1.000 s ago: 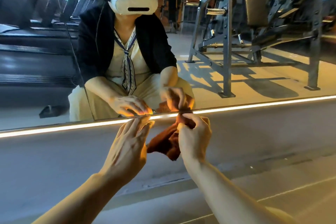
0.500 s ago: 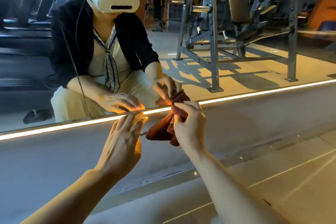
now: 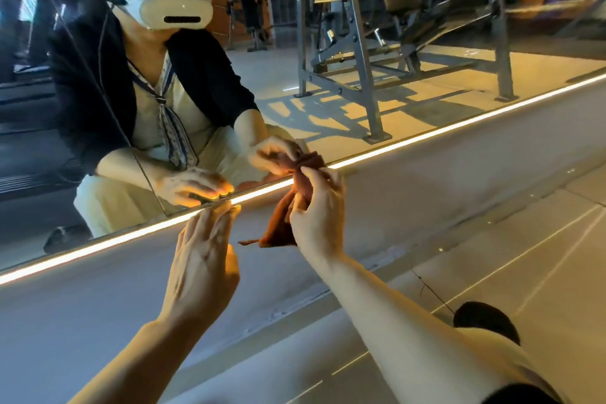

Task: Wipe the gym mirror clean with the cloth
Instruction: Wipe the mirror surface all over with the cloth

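Observation:
The gym mirror point(image 3: 410, 52) fills the upper part of the view and ends at a lit strip point(image 3: 426, 134) along its bottom edge. My right hand point(image 3: 318, 216) grips a bunched rust-brown cloth point(image 3: 282, 223) and holds its top against the mirror's bottom edge; the rest of the cloth hangs below my fingers. My left hand point(image 3: 203, 256) is open, fingers straight, with the fingertips touching the mirror's lower edge to the left of the cloth. The glass reflects a crouching person wearing a white headset, and both hands.
A grey ledge point(image 3: 98, 298) runs under the mirror, with pale floor tiles point(image 3: 508, 256) to the right. A grey steel weight rack point(image 3: 357, 69) appears in the reflection. A vertical seam point(image 3: 108, 95) between mirror panels runs down to the left hand. My knee and a dark shoe point(image 3: 485, 318) show at lower right.
The view has swung and tilted, so the mirror edge now slopes up to the right. My right hand has raised the cloth slightly along the edge. My left hand stays at the edge.

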